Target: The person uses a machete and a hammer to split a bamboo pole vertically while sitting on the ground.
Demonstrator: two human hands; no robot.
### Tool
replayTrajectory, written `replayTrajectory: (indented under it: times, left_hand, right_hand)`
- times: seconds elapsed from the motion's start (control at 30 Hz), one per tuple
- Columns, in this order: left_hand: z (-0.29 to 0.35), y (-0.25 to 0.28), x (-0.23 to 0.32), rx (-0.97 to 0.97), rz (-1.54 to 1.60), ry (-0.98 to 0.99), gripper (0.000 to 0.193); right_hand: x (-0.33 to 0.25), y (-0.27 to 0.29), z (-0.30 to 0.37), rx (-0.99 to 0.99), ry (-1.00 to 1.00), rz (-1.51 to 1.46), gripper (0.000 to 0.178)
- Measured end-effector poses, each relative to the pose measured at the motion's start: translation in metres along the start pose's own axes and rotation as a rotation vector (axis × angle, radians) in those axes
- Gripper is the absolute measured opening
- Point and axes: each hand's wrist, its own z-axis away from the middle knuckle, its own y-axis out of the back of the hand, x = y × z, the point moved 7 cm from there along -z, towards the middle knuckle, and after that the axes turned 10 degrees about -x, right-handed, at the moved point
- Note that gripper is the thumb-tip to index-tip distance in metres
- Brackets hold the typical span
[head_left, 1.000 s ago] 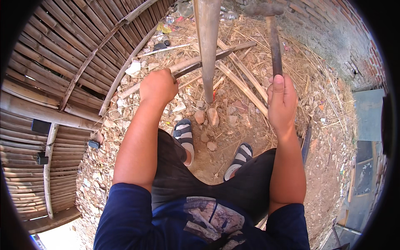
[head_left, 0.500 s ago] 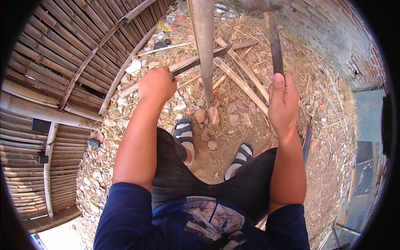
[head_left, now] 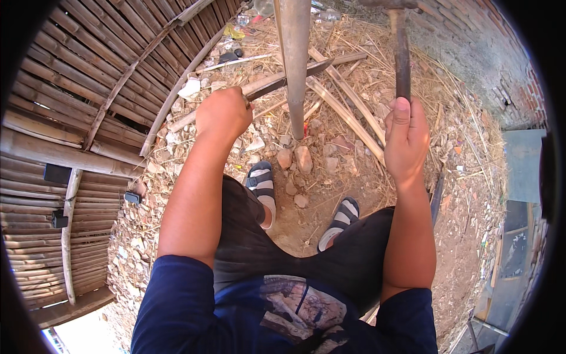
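My left hand [head_left: 223, 113] is closed around the handle of a long dark blade [head_left: 289, 79], whose edge lies across an upright bamboo pole [head_left: 294, 59] standing in front of me. My right hand [head_left: 405, 134] grips the wooden handle of a hammer [head_left: 402, 56] raised to the right of the pole; its head sits at the top edge, mostly out of view. My two sandalled feet [head_left: 262, 184] stand on the dirt below the pole.
A bamboo slat wall [head_left: 82, 118] runs along the left. Split bamboo strips [head_left: 345, 112], stones [head_left: 303, 158] and dry straw litter the ground. A brick wall [head_left: 495, 71] stands at the right, with grey panels [head_left: 523, 165] beside it.
Hardly anything has shifted; both hands keep their grips, and the blade stays against the pole.
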Motion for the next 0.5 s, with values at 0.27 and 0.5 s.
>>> replayTrajectory:
  times: [0.27,0.5]
  left_hand:
    - [0.002,0.004,0.001,0.011,-0.011,-0.033,0.035]
    - [-0.006,-0.004,-0.008,0.039,0.007,-0.029,0.035]
  right_hand:
    - [0.033,-0.047,0.0,-0.303,-0.167,0.231,0.04]
    - [-0.005,0.003,0.0,0.047,-0.004,-0.022,0.037]
